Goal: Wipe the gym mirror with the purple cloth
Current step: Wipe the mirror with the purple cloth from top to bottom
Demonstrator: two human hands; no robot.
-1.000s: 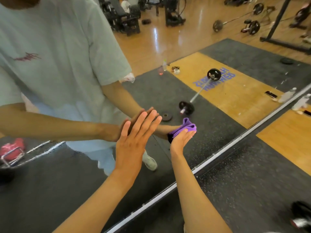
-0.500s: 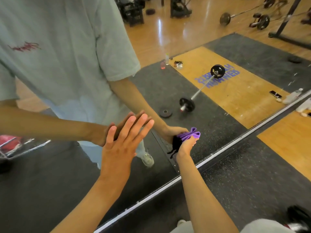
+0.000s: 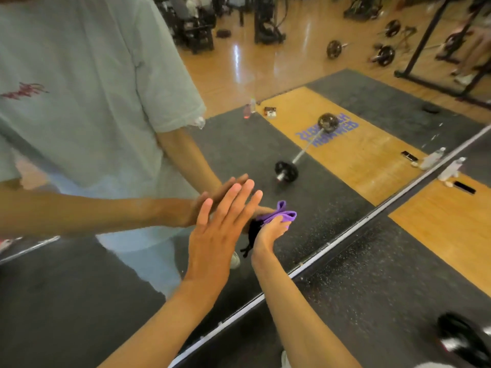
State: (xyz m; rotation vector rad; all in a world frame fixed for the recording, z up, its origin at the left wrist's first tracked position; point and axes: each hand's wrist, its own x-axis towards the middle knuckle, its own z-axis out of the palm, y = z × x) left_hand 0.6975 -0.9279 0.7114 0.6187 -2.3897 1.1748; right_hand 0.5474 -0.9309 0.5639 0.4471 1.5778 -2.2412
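Note:
The gym mirror (image 3: 305,107) fills most of the head view and reflects a person in a pale green shirt. My left hand (image 3: 218,229) lies flat against the glass with straight fingers. Just to its right, my right hand (image 3: 269,229) grips the bunched purple cloth (image 3: 281,216) and presses it on the lower part of the mirror. A dark piece of fabric hangs below the cloth, next to my wrist.
The mirror's metal bottom frame (image 3: 345,237) runs diagonally across the floor edge. A spray bottle (image 3: 451,170) and a phone (image 3: 465,187) lie by the frame at the right. A black weight plate (image 3: 462,338) sits on the rubber floor at lower right. A barbell (image 3: 305,152) shows in the reflection.
My right hand with the cloth slid slightly down and toward the left along the glass, closer to my left hand. The left hand stays flat on the mirror.

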